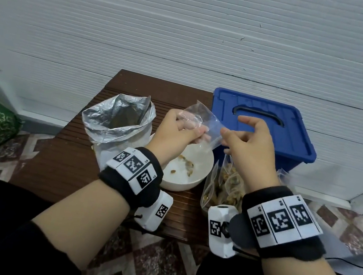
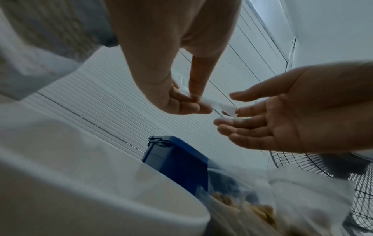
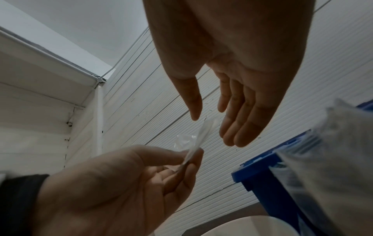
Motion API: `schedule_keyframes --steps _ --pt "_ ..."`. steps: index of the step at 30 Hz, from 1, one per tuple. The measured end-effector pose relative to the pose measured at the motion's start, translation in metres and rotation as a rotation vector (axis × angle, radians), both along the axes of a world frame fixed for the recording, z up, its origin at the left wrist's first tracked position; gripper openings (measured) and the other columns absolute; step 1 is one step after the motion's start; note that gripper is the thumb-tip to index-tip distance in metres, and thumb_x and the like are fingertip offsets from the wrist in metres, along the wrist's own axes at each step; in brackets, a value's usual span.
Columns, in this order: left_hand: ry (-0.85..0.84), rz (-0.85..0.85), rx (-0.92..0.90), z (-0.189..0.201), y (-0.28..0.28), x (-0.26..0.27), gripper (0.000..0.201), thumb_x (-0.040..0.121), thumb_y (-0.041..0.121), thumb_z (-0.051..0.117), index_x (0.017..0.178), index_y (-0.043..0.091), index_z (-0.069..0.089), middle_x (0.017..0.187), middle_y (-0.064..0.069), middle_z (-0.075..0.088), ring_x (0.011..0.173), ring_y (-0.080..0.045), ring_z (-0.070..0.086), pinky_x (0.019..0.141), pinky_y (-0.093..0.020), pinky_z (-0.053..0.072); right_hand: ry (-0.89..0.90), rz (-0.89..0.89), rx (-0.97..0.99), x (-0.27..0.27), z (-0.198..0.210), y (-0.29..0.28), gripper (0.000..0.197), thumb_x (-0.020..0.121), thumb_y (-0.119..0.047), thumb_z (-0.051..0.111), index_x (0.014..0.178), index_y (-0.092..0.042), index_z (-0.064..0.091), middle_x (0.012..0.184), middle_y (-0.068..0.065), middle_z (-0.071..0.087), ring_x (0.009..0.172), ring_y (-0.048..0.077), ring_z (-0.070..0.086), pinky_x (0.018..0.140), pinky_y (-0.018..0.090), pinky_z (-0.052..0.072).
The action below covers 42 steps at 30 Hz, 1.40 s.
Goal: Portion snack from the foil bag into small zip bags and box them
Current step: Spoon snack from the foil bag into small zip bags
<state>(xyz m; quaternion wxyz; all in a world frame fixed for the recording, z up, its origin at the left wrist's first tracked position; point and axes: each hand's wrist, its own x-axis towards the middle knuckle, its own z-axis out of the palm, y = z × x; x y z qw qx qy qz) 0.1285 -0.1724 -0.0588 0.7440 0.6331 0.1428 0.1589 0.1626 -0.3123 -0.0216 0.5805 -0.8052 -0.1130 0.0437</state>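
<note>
At frame centre I see my left hand [image 1: 178, 129] pinching an empty zip bag [image 1: 202, 121] above the white bowl [image 1: 188, 180] on the counter [image 1: 69, 161]. My right hand [image 1: 246, 144] has a loose, wide grip, fingertips just beside the bag's edge. The foil bag [image 1: 117, 123] stands open at left.

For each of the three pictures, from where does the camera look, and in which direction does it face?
Head: worn on the head, facing forward and down at the brown slatted table; both forearms and wristbands show.
Left wrist: under the left hand, facing upward toward the white ribbed wall; its fingers pinch the small clear zip bag.
Right wrist: under the right hand, also facing upward; its fingers are straight, apart from the bag.
Shared: both wrist views show both hands, the bag and the blue plastic box.
</note>
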Motion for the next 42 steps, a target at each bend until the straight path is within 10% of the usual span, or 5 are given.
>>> schedule_keyframes --steps 5,13,29,34,42 --pt "0.063 0.003 0.025 -0.003 -0.006 0.0 0.048 0.084 0.007 0.073 0.119 0.014 0.04 0.105 -0.01 0.068 0.089 -0.016 0.069 0.078 -0.025 0.054 0.013 -0.021 0.027 0.003 -0.003 -0.004 0.036 0.088 -0.007 0.063 0.113 -0.025 0.045 0.074 0.004 0.068 0.076 0.019 0.068 0.088 0.044 0.054" --pt "-0.066 -0.148 0.888 0.005 -0.001 -0.012 0.118 0.049 0.052 0.089 0.147 0.039 0.023 0.153 0.013 0.027 0.143 -0.007 0.018 0.115 -0.031 0.015 -0.019 0.054 -0.079 0.01 0.003 -0.016 0.04 0.085 -0.008 0.065 0.115 -0.025 0.043 0.075 0.007 0.066 0.078 0.02 0.066 0.087 0.044 0.054" --pt "-0.251 -0.118 1.001 0.007 0.006 -0.013 0.07 0.051 0.071 0.076 0.109 0.033 0.066 0.106 0.018 0.066 0.106 -0.002 0.059 0.097 -0.046 0.045 0.195 0.157 0.054 0.002 0.018 -0.018 0.049 0.082 -0.005 0.069 0.122 -0.02 0.045 0.085 0.015 0.072 0.072 0.019 0.066 0.077 0.038 0.058" --pt "-0.302 -0.1 0.966 0.011 0.004 -0.019 0.064 0.053 0.048 0.089 0.107 0.019 0.07 0.102 0.012 0.068 0.099 0.0 0.06 0.09 -0.011 0.044 0.192 0.202 0.008 0.002 0.015 -0.018 0.057 0.076 0.0 0.073 0.125 -0.014 0.047 0.075 0.015 0.07 0.065 0.016 0.067 0.063 0.029 0.055" --pt "-0.351 -0.082 0.981 0.004 0.004 -0.019 0.059 0.061 0.038 0.088 0.111 0.013 0.069 0.102 0.01 0.064 0.098 0.003 0.057 0.088 -0.005 0.041 0.16 0.177 0.023 0.003 0.012 -0.019 0.055 0.076 0.002 0.072 0.122 -0.016 0.049 0.07 0.009 0.07 0.057 0.012 0.065 0.063 0.03 0.053"
